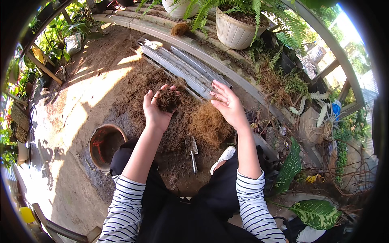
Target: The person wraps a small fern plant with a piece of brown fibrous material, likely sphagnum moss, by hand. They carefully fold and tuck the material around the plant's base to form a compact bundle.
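Observation:
My left hand [159, 112] is palm up, its fingers curled around a clump of dark fibrous soil [168, 99]. To its right my right hand [228, 104] is raised with fingers apart, nothing in it, above a tangle of light brown fibre [210, 123]. Loose dark soil mixed with fibre [136, 91] spreads over the ground beneath and behind my left hand. A metal hand trowel [194, 155] lies on the soil between my legs. On the left, near my knee, a round brown clay pot [108, 147] shows its dark inside.
Long metal channels [182, 70] lie beyond the soil, beside a ridged ledge bearing a white pot of fern [237, 30] and a small fibre ball [179, 29]. Plants and a blue container [336, 110] stand at right. Variegated leaves [316, 214] reach in at lower right.

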Demonstrator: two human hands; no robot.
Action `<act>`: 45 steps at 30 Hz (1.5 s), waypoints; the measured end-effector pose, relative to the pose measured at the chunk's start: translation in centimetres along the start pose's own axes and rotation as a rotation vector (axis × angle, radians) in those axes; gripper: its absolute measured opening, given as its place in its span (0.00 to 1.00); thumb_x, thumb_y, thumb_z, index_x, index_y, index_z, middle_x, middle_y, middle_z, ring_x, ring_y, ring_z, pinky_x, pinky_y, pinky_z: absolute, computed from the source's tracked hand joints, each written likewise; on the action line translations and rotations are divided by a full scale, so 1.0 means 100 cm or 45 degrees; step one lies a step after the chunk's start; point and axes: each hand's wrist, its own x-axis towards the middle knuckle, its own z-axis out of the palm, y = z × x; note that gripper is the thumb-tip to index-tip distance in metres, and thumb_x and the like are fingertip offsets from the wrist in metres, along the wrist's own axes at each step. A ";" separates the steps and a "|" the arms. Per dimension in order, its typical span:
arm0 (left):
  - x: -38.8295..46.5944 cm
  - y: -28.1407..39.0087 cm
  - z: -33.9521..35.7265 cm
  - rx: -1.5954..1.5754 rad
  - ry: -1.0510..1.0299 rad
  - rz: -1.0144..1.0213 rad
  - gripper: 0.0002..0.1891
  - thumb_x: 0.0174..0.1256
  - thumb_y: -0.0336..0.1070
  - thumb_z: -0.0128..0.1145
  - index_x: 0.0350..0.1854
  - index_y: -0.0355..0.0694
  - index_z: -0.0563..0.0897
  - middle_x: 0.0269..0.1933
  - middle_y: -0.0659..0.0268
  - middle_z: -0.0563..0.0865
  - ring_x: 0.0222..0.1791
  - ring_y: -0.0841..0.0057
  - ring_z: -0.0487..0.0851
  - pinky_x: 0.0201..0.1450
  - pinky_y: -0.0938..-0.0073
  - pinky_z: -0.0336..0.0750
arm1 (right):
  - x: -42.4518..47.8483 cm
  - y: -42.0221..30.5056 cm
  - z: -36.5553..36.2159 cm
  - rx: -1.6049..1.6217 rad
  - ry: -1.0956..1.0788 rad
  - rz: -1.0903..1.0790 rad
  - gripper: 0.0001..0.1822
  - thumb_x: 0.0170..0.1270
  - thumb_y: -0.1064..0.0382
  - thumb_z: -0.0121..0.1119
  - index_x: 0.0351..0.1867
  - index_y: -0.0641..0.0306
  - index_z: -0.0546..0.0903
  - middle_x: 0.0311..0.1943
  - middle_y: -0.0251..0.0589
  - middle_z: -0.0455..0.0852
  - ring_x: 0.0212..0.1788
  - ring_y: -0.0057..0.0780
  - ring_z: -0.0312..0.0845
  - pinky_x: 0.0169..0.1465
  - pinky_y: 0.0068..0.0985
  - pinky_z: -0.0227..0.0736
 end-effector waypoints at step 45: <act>-0.006 -0.020 0.001 -0.200 -0.267 -0.078 0.30 0.68 0.62 0.40 0.53 0.38 0.74 0.54 0.55 0.79 0.55 0.60 0.76 0.64 0.59 0.68 | -0.004 -0.008 0.099 -1.213 0.046 -0.744 0.18 0.60 0.64 0.57 0.53 0.44 0.81 0.52 0.23 0.80 0.55 0.28 0.68 0.60 0.43 0.48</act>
